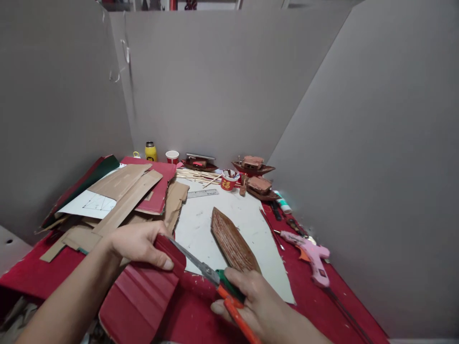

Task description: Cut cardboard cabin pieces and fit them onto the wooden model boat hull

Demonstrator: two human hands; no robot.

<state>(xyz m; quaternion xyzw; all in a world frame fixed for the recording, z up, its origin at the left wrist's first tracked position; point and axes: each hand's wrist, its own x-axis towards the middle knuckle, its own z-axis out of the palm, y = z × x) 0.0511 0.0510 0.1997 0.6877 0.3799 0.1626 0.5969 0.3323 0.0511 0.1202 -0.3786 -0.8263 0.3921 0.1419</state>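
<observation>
My left hand (138,243) grips the top edge of a red scored cardboard piece (139,296), thumb pressed on its face. Scissors (215,279) with orange and green handles sit in my right hand (256,298), fingers closed through the handles; the blades point up-left and meet the cardboard's upper right edge near my left thumb. Just beyond the scissors, a brown boat-shaped hull piece (233,243) lies on a white sheet (215,220).
A pile of brown and red cardboard (122,196) fills the left. A pink glue gun (311,255) lies at right. Behind stand model boats (254,167), a red cup of sticks (228,180), a ruler (202,193), a yellow bottle (150,152). Grey partition walls enclose the red table.
</observation>
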